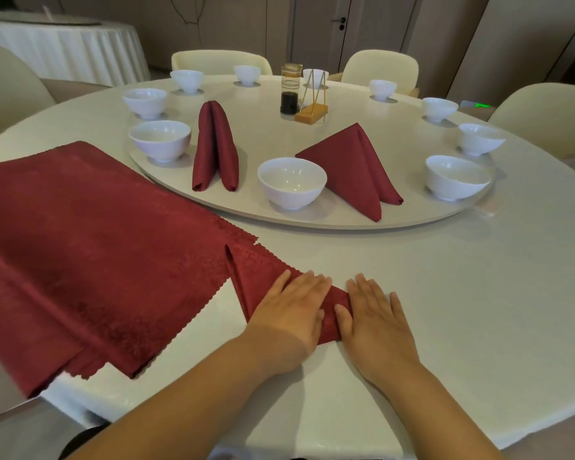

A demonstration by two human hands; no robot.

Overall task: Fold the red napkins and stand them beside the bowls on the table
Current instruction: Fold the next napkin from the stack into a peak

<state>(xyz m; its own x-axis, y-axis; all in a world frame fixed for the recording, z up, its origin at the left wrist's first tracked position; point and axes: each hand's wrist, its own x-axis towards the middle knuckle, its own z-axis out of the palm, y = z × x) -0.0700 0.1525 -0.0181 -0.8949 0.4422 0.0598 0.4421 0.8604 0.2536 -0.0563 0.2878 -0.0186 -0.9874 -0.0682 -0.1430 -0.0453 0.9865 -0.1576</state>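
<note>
A small folded red cloth napkin (pixel 256 283) is pressed flat near the front edge of the round white table (pixel 445 277), beside a pile of flat red napkins (pixel 80 244). It is held down by the left hand (pixel 292 310) and the right hand (pixel 375 323) — both spread wide, fingers straight. If the hands are lifted too soon, the fold could spring open, and a crooked crease could be made by any push — then it may not stand. Its thin tip is pointed far left; its long line is laid from far left to near right.
</note>
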